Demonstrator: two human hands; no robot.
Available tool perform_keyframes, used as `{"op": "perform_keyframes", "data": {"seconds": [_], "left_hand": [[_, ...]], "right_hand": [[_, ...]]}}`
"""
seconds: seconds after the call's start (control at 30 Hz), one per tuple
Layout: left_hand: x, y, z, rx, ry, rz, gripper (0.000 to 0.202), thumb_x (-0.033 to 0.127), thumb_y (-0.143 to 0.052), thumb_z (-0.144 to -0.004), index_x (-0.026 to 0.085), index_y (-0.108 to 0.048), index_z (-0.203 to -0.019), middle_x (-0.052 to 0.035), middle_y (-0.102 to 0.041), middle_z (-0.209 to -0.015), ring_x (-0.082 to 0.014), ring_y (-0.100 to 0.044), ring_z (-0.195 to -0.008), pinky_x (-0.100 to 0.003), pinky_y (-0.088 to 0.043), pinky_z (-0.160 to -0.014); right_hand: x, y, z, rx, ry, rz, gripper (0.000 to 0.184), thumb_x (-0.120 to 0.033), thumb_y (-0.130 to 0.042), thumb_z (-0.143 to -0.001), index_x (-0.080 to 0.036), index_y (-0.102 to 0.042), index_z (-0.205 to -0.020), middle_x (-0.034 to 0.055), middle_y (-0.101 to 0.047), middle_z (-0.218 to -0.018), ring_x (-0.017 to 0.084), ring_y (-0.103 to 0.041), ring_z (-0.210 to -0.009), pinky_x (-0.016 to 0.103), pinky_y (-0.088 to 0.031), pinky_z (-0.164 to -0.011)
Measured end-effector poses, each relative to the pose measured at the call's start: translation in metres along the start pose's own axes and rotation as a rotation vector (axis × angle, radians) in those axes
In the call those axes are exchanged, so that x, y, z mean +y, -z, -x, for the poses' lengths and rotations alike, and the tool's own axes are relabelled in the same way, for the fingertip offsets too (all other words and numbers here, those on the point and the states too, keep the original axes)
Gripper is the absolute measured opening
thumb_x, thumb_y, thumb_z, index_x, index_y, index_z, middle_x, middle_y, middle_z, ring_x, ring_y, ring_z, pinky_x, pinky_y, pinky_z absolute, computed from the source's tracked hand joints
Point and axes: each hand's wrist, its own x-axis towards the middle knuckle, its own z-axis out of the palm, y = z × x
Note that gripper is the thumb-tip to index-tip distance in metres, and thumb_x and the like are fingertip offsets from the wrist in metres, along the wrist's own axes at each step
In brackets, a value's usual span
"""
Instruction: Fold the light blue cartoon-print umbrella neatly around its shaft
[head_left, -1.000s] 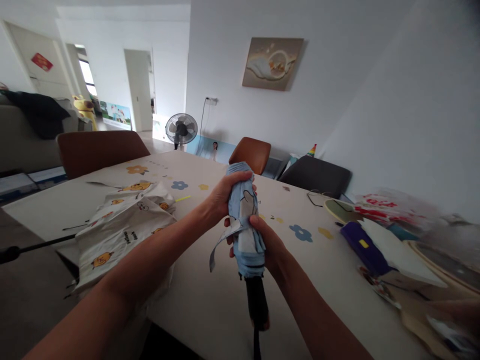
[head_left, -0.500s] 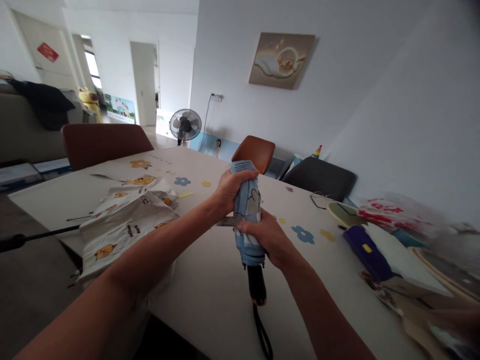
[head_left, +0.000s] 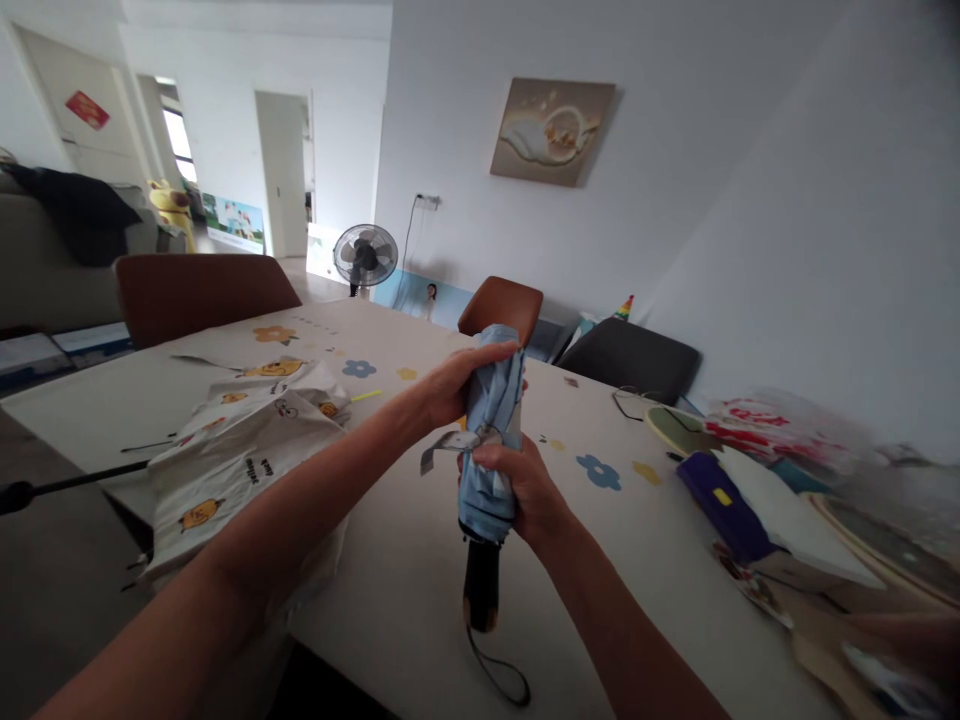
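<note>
A folded light blue umbrella (head_left: 489, 500) is held upright over the table, its black handle (head_left: 481, 585) and wrist loop hanging below. My left hand (head_left: 457, 385) is wrapped round its upper part. My right hand (head_left: 529, 485) grips the middle from the right, the thumb across the front of the cloth. A loose pale strap (head_left: 450, 442) sticks out to the left beside the right thumb. Left of my forearm, a white umbrella (head_left: 247, 470) with yellow duck prints lies partly collapsed on the table, its black shaft pointing left.
The white table (head_left: 420, 620) bears flower prints. On its right lie a purple case (head_left: 720, 505), glasses (head_left: 634, 403), a plastic bag (head_left: 780, 425) and round hoops. Beyond stand brown chairs (head_left: 206, 295), a dark chair (head_left: 634, 355) and a fan (head_left: 365, 257).
The blue umbrella has turned in my hands, and its handle has swung left. The strap now shows more clearly on the left side. The view has shifted slightly.
</note>
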Motion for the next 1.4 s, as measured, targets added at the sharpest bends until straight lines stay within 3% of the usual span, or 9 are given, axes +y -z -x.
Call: {"op": "perform_keyframes", "data": {"seconds": [0.1, 0.23, 0.37, 0.43, 0.53, 0.7, 0.9, 1.13, 1.4], "left_hand": [[-0.006, 0.004, -0.001, -0.225, 0.049, 0.184, 0.046, 0.049, -0.06, -0.071, 0.011, -0.063, -0.095, -0.0161, -0.067, -0.096, -0.026, -0.062, -0.094, -0.04, -0.046, -0.085], [-0.014, -0.002, 0.004, -0.334, -0.016, 0.315, 0.062, 0.061, -0.052, -0.071, 0.011, -0.058, -0.107, -0.0162, -0.064, -0.106, -0.0298, -0.058, -0.103, -0.046, -0.042, -0.09], [-0.008, -0.011, 0.013, -0.371, -0.095, 0.373, 0.058, 0.056, -0.056, -0.07, 0.013, -0.057, -0.109, -0.009, -0.066, -0.085, -0.0243, -0.064, -0.083, -0.041, -0.048, -0.081], [-0.003, -0.013, 0.017, -0.382, -0.101, 0.383, 0.048, 0.049, -0.058, -0.07, 0.015, -0.058, -0.105, -0.0042, -0.062, -0.073, -0.0186, -0.061, -0.066, -0.037, -0.05, -0.07], [0.001, -0.012, 0.018, -0.338, -0.094, 0.404, 0.027, 0.035, -0.058, -0.073, 0.017, -0.059, -0.093, -0.0005, -0.058, -0.067, -0.0126, -0.056, -0.055, -0.03, -0.05, -0.062], [-0.001, -0.004, 0.01, -0.201, -0.021, 0.35, 0.014, 0.027, -0.059, -0.073, 0.016, -0.058, -0.081, 0.0005, -0.057, -0.062, -0.011, -0.056, -0.054, -0.025, -0.049, -0.058], [-0.001, -0.002, 0.006, -0.073, -0.004, 0.178, 0.018, 0.031, -0.06, -0.072, 0.014, -0.055, -0.069, -0.0012, -0.056, -0.055, -0.0106, -0.055, -0.051, -0.023, -0.047, -0.053], [-0.003, -0.011, 0.008, 0.146, -0.116, 0.014, 0.021, 0.029, -0.067, -0.065, 0.014, -0.054, -0.069, -0.0026, -0.057, -0.057, -0.0103, -0.052, -0.048, -0.024, -0.044, -0.049], [-0.016, -0.01, -0.004, 0.497, -0.334, -0.048, 0.026, 0.022, -0.073, -0.057, 0.016, -0.057, -0.076, 0.0006, -0.056, -0.062, -0.0102, -0.052, -0.054, -0.025, -0.044, -0.054]], "right_hand": [[-0.004, -0.003, 0.005, -0.109, -0.038, -0.209, 0.019, -0.028, -0.057, -0.059, -0.018, -0.055, -0.075, 0.0009, -0.056, -0.059, 0.013, -0.049, -0.047, 0.026, -0.037, -0.046], [0.0, -0.013, 0.009, -0.323, -0.072, -0.409, 0.029, -0.029, -0.054, -0.055, -0.018, -0.057, -0.083, 0.0005, -0.054, -0.061, 0.013, -0.047, -0.05, 0.025, -0.038, -0.046], [0.011, -0.022, 0.01, -0.493, -0.06, -0.553, 0.041, -0.026, -0.051, -0.052, -0.016, -0.057, -0.092, 0.0012, -0.055, -0.068, 0.011, -0.045, -0.051, 0.026, -0.041, -0.046], [0.015, -0.023, 0.009, -0.575, -0.05, -0.6, 0.042, -0.026, -0.052, -0.052, -0.015, -0.057, -0.092, 0.002, -0.056, -0.068, 0.012, -0.047, -0.053, 0.026, -0.042, -0.047], [0.017, -0.016, 0.006, -0.587, -0.051, -0.588, 0.042, -0.029, -0.055, -0.056, -0.013, -0.057, -0.095, 0.0049, -0.06, -0.074, 0.014, -0.053, -0.058, 0.028, -0.046, -0.051], [0.011, 0.003, 0.004, -0.484, -0.051, -0.338, 0.039, -0.036, -0.061, -0.069, -0.014, -0.056, -0.101, 0.0068, -0.065, -0.077, 0.018, -0.062, -0.063, 0.034, -0.051, -0.06], [-0.006, 0.012, 0.004, -0.308, -0.075, -0.084, 0.03, -0.03, -0.067, -0.066, -0.011, -0.062, -0.089, 0.0105, -0.067, -0.079, 0.02, -0.064, -0.064, 0.033, -0.051, -0.059], [-0.014, 0.006, 0.002, 0.031, -0.036, 0.201, 0.029, -0.026, -0.071, -0.061, -0.014, -0.061, -0.086, 0.0056, -0.066, -0.076, 0.019, -0.061, -0.069, 0.031, -0.048, -0.063], [-0.005, 0.0, -0.008, 0.396, 0.124, 0.689, 0.03, -0.032, -0.068, -0.06, -0.017, -0.059, -0.084, 0.0028, -0.063, -0.073, 0.018, -0.057, -0.065, 0.028, -0.041, -0.055]]}}
